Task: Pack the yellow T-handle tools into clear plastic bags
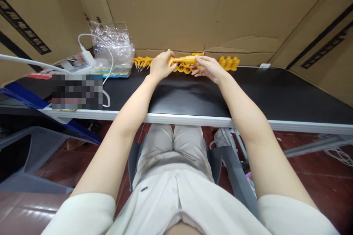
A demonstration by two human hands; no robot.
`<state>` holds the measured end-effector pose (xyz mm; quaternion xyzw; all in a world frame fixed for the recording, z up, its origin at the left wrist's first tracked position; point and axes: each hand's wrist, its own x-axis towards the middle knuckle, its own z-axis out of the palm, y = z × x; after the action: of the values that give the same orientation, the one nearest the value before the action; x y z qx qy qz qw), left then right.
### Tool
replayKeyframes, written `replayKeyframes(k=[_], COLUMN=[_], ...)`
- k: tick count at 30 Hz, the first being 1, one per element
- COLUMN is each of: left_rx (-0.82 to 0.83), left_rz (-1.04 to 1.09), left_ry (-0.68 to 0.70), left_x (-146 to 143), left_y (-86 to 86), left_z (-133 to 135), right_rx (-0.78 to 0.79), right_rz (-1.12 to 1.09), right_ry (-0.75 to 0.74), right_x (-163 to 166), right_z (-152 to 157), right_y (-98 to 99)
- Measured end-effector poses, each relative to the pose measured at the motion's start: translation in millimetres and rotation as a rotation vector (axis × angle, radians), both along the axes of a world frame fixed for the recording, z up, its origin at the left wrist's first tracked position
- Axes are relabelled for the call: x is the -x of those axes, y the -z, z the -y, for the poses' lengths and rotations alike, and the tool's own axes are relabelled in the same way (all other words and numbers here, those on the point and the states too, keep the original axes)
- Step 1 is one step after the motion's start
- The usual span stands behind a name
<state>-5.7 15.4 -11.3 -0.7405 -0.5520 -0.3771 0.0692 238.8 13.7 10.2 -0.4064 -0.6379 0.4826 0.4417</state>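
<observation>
Holding a yellow plastic piece [184, 59] between both hands at the far edge of the black table [193, 99], close against the cardboard wall [176, 7]. Left hand [161, 65] closed around the left end of the piece, fingers curled over it. Right hand [206, 67] gripping the right end with fingertips, fingers stretched forward. Under the piece, lying on the table, yellow rings [185, 69]. Just to the left, a heap of small yellow parts [142, 62]; to the right, apart from the hand, a group of yellow parts [228, 63]. Further left, a clear plastic bag [111, 46] and a white cable [106, 80].
</observation>
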Motion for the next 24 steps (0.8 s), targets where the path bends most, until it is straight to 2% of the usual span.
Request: replayKeyframes(k=[15, 24], left_rx=[-0.026, 0.007], left_rz=[0.022, 0.059], left_ry=[0.033, 0.044], left_x=[-0.4, -2.1], left_y=[1.3, -2.4], left_z=[0.8, 6.6], right_rx=[0.017, 0.062], right_rz=[0.038, 0.014], right_ry=[0.108, 0.134], right_x=[10.6, 7.4], right_z=[13.9, 7.6], right_y=[-8.6, -12.0])
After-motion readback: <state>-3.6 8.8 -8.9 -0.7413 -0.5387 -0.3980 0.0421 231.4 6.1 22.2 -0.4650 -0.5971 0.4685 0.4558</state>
